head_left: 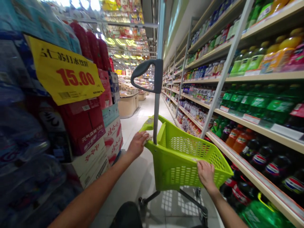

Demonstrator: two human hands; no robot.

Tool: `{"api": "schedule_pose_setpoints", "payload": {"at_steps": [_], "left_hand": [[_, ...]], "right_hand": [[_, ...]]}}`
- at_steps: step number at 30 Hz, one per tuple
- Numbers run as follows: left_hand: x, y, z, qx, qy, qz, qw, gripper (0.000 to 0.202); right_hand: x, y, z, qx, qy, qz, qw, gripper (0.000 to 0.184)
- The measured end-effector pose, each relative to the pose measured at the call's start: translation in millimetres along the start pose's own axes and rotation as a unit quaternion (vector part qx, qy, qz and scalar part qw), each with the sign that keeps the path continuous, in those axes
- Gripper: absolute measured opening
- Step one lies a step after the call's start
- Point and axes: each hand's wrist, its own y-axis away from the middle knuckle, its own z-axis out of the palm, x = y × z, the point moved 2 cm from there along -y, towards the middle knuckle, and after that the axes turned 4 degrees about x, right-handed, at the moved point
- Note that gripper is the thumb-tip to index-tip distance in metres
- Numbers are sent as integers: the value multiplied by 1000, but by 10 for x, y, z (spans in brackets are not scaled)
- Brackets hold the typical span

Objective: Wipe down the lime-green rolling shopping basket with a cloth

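Note:
A lime-green plastic shopping basket (185, 158) on a wheeled frame stands in the aisle in front of me, with a tall grey pull handle (155, 91) rising from its left rim. My left hand (137, 144) grips the basket's left rim beside the handle post, with something pale under the fingers. My right hand (206, 174) rests on the near right rim, fingers curled over the edge. The basket appears empty inside.
Shelves of bottled drinks (256, 104) run along the right. On the left stand stacked drink cases and boxes (90, 136) with a yellow 15.00 price sign (65, 74). The tiled aisle floor (135, 123) leads ahead to a display counter (128, 103).

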Motion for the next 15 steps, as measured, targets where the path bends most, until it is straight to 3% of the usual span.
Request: {"api": "schedule_pose_setpoints", "payload": {"at_steps": [4, 7, 11, 15], "left_hand": [[259, -148, 122, -92, 24, -3, 995, 39], [228, -189, 73, -119, 20, 37, 992, 39], [20, -227, -47, -129, 17, 14, 991, 33], [59, -215, -71, -110, 47, 13, 993, 32]], "right_hand": [[-583, -99, 167, -21, -73, -54, 996, 42], [-880, -161, 254, -8, -95, -29, 995, 44], [-898, -206, 304, -17, -107, -24, 994, 44], [-723, -212, 382, -3, -85, -31, 996, 42]]}}
